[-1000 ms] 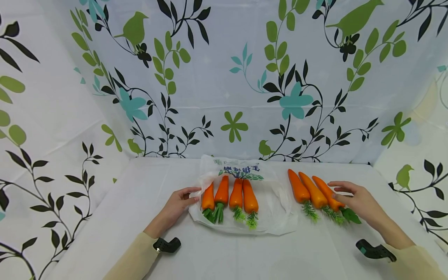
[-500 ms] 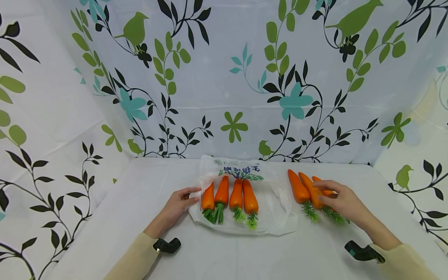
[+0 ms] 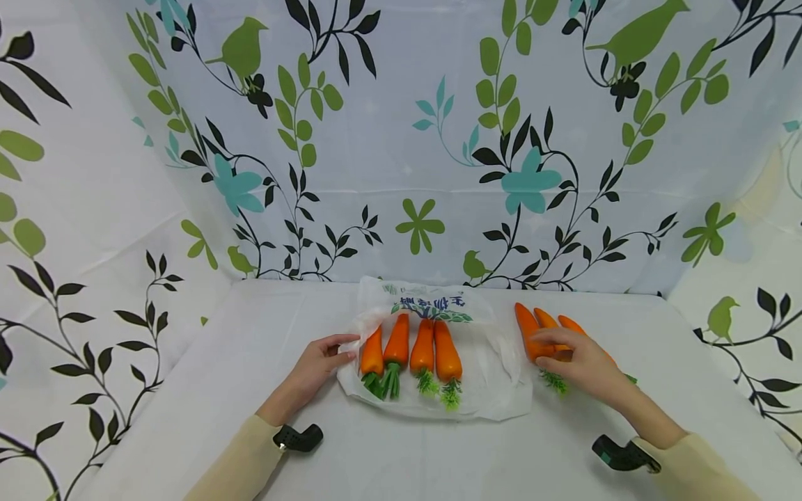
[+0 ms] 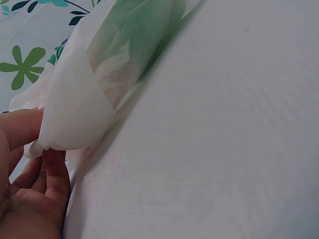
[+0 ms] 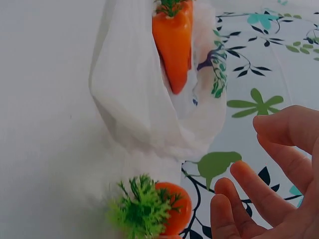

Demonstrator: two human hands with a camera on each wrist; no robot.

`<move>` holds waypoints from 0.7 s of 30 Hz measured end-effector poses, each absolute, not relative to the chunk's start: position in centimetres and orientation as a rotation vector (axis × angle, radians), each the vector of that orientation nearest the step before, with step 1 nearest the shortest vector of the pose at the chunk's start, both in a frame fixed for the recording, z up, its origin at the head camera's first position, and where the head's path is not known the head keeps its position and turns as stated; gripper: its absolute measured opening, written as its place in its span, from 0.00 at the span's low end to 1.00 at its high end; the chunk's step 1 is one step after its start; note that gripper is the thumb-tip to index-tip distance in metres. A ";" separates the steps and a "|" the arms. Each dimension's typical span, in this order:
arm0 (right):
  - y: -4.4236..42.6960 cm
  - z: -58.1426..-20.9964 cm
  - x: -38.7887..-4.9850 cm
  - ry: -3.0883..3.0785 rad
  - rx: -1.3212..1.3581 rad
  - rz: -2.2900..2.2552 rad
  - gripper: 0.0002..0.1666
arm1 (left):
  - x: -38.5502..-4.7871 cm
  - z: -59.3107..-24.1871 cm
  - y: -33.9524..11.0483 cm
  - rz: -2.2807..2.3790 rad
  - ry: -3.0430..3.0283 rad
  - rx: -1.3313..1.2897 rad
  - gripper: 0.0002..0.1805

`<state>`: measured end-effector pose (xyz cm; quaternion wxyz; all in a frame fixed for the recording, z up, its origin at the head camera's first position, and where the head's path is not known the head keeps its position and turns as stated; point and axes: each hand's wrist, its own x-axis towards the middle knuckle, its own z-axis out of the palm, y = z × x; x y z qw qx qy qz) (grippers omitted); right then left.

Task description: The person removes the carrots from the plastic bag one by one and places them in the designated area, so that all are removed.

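A white plastic bag (image 3: 491, 379) with blue print lies open on the table, several orange carrots (image 3: 447, 351) with green tops lined up in it. My left hand (image 3: 321, 365) pinches the bag's left edge between thumb and fingers; the left wrist view shows the thin film (image 4: 75, 109) gripped there. To the right of the bag lie three more carrots side by side. Over them hovers my right hand (image 3: 579, 358), fingertips at the leftmost carrot (image 3: 525, 321) and partly hiding the others. In the right wrist view its fingers (image 5: 264, 194) are spread, apart from the nearest carrot (image 5: 174, 211).
A white cloth covers the table (image 3: 426, 459). Behind it hangs a white curtain (image 3: 376, 139) printed with leaves, birds and flowers, which also runs along both sides. A black wrist camera (image 3: 299, 438) is strapped to each arm.
My right hand has moved left, from the rightmost loose carrot across the middle one to the leftmost. The left hand, the bag and the carrots have stayed in place.
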<state>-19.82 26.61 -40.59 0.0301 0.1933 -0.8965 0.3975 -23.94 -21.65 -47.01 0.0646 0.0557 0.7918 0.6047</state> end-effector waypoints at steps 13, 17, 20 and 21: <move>23.3 -41.4 -20.4 -2.769 0.684 1.298 0.19 | -24.0 -47.1 -21.8 1.823 2.379 0.180 0.20; 22.5 -41.4 -20.6 -2.776 0.730 1.346 0.19 | -24.0 -47.0 -21.7 1.820 2.388 0.182 0.20; 21.9 -41.3 -20.8 -2.791 0.760 1.383 0.19 | -24.0 -47.1 -21.7 1.819 2.387 0.176 0.20; 21.8 -41.3 -20.9 -2.800 0.768 1.386 0.18 | -24.1 -47.1 -21.7 1.819 2.387 0.172 0.20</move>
